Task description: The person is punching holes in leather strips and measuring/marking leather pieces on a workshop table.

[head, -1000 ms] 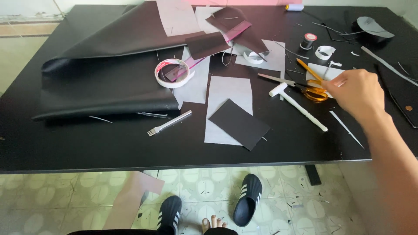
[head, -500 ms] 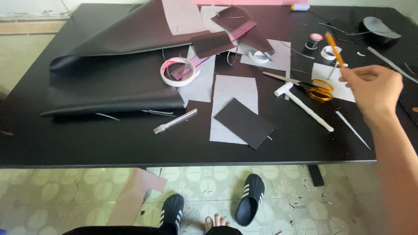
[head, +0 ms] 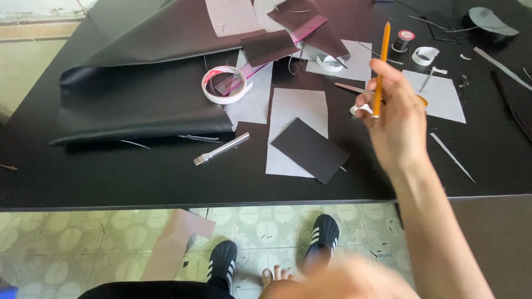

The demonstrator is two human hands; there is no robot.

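Near edge of the black tabletop (head: 111,182) lies bare, room to move at seven o'clock. Right hand (head: 396,119) grips an orange pencil (head: 380,66) upright above the dark rectangle (head: 310,149) on pale paper (head: 296,130). Left hand (head: 343,285) is a low blur, grip unclear.

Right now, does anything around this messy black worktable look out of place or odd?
Yes: a pinkish-brown sheet lies on the tiled floor below the table edge, apart from the pieces on top. Thin offcut strips are strewn near the right hand holding a yellow pencil.
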